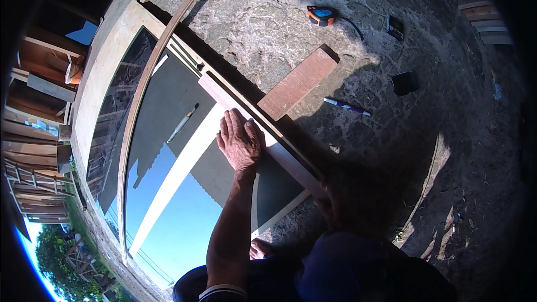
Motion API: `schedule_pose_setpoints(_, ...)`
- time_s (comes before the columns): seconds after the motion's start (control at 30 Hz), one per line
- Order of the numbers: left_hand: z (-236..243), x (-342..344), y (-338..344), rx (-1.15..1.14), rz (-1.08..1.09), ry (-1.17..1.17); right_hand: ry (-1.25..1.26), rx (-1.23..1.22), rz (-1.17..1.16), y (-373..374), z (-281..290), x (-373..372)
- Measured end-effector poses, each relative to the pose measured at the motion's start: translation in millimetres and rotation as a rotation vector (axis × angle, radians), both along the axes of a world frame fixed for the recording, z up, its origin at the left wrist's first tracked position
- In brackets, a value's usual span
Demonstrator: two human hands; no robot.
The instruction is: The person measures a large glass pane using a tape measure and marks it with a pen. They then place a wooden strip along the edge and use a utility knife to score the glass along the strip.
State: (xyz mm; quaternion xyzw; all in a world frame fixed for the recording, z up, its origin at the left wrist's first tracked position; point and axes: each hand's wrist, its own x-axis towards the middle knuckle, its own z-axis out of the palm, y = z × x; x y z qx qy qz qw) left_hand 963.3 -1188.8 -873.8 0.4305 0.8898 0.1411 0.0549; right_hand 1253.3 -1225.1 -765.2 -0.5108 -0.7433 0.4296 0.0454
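My left hand (240, 140) lies flat with its fingers stretched forward, over a shiny glass sheet (210, 187) that reflects sky and a roof edge. Its thumb side rests at a straight pale wooden strip (277, 148) running along the sheet's right side. In deep shadow at the strip's near end, my right hand (326, 204) appears closed around it; most of its fingers are hidden. A slim, silvery pen-shaped tool with a dark tip, like a glass cutter (183, 123), lies on the glass left of my left hand. A bright white strip (179, 176) crosses the sheet.
On the rough ground to the right are a reddish wooden block (299, 81), a blue-and-white pen (347, 106), an orange-and-black tape measure (320, 15) and two small dark items (405, 83). A long thin wooden batten (146, 72) crosses on the left. Stacked timber (36, 159) stands beyond.
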Motion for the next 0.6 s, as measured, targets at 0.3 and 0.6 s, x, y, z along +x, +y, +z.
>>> schedule_pose_setpoints(0.3,-3,-1,0,0.008,0.001,0.012,0.095,0.092,0.058,1,2,8)
schedule_pose_setpoints(0.6,-3,-2,0,0.0,0.0,0.01,0.103,0.108,0.048,-7,-8,9)
